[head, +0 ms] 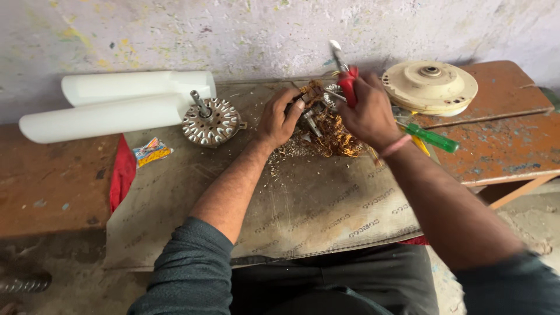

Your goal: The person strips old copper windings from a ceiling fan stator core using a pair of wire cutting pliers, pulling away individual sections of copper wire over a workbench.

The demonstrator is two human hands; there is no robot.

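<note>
My left hand (279, 118) grips a metal motor stator (315, 100) wound with tangled copper wire (335, 135) on a worn mat (303, 204). My right hand (368, 111) is closed around red-handled pliers (345, 79), whose metal jaws point up and away above the stator. Loose copper strands and small shavings lie under both hands.
A round slotted metal rotor with a shaft (210, 121) lies left of my hands. Two white fan blades (111, 108) rest at the far left. A cream motor cover (430, 86) and a green-handled screwdriver (433, 139) sit right. A small colourful packet (151, 151) lies near a red cloth (122, 175).
</note>
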